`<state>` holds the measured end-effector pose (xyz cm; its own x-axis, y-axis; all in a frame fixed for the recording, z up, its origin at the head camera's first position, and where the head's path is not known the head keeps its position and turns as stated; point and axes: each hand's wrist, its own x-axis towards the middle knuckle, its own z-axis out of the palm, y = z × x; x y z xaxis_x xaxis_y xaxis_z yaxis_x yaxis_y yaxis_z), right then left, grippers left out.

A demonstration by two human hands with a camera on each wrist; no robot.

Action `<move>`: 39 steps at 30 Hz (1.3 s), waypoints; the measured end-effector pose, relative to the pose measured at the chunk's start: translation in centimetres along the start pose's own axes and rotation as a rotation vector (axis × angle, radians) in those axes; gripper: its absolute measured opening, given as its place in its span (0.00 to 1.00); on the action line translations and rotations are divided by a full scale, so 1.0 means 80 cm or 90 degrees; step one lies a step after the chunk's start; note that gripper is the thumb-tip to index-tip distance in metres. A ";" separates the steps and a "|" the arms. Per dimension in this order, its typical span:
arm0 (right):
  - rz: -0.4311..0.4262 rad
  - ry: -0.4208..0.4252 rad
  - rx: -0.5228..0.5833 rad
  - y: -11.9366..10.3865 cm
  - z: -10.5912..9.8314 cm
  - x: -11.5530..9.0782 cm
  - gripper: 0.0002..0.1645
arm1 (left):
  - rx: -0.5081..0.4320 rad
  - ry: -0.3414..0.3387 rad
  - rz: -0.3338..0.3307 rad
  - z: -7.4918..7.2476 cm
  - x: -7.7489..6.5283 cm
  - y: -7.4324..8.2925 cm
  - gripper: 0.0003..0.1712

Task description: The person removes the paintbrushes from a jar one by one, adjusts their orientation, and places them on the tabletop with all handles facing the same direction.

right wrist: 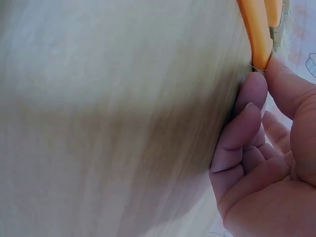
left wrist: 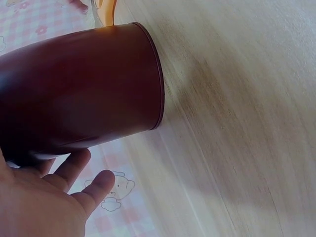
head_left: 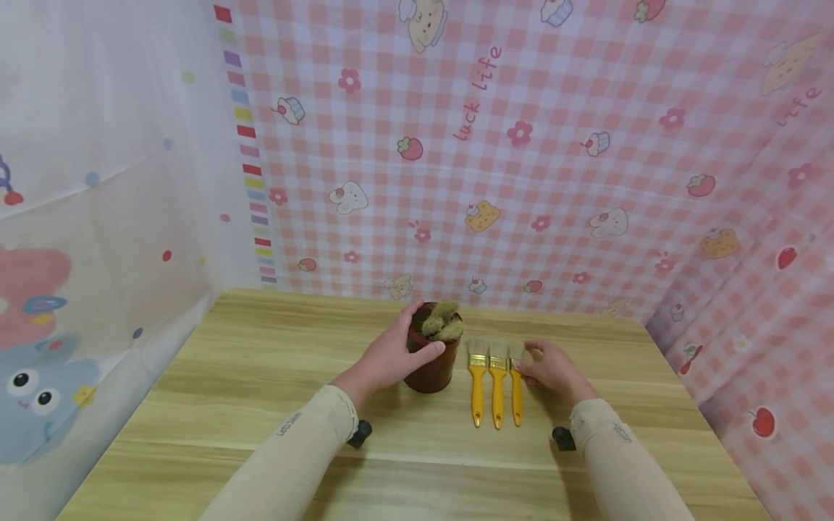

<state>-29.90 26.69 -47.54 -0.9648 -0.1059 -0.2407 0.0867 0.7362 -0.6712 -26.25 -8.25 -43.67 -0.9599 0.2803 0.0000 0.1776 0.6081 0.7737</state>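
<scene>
A dark brown round holder (head_left: 431,367) stands upright on the table, with tan, fuzzy tufts (head_left: 444,323) showing at its open top. My left hand (head_left: 392,354) grips it from the left, thumb in front near the rim and fingers round the far side. Right of the holder lie three flat paintbrushes with yellow handles, bristles pointing away: a left paintbrush (head_left: 478,394), a middle paintbrush (head_left: 498,394) and a right paintbrush (head_left: 517,398). My right hand (head_left: 550,367) pinches the right one near its ferrule between thumb and forefinger; in the right wrist view its handle (right wrist: 257,34) shows at the fingertips.
The light wood-grain table (head_left: 260,405) reaches back to a pink checked cloth (head_left: 456,174) hung behind it. A white patterned cloth (head_left: 130,217) hangs at the left. Black wrist-mounted pieces jut out below both sleeves.
</scene>
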 end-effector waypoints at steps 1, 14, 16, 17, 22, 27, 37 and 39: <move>-0.003 0.002 0.004 0.001 0.000 0.000 0.43 | 0.001 -0.002 -0.001 0.000 0.000 0.000 0.58; -0.036 0.051 0.041 0.004 -0.013 -0.008 0.44 | 0.008 -0.013 -0.006 0.003 0.003 0.002 0.57; -0.055 0.074 0.013 -0.004 -0.013 -0.006 0.43 | 0.007 -0.014 -0.005 0.002 0.002 0.002 0.57; -0.065 0.085 0.001 -0.010 -0.013 -0.005 0.43 | 0.006 -0.014 -0.005 0.001 0.001 0.002 0.57; -0.131 0.107 -0.032 -0.049 -0.001 -0.005 0.39 | 0.008 -0.015 -0.003 0.001 0.000 0.001 0.58; -0.210 0.060 -0.003 -0.093 0.020 -0.016 0.32 | 0.002 -0.012 -0.007 0.000 0.000 0.000 0.57; -0.273 0.067 0.059 -0.129 0.041 -0.031 0.27 | -0.003 -0.004 0.006 0.000 0.001 -0.002 0.57; -0.280 0.074 0.058 -0.131 0.041 -0.032 0.27 | -0.001 -0.003 0.005 -0.001 0.001 -0.002 0.58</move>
<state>-27.51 17.06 -42.19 -0.9356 -0.3161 0.1575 -0.3211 0.5760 -0.7518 -26.39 -8.33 -43.73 -0.9575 0.2883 0.0040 0.1853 0.6046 0.7747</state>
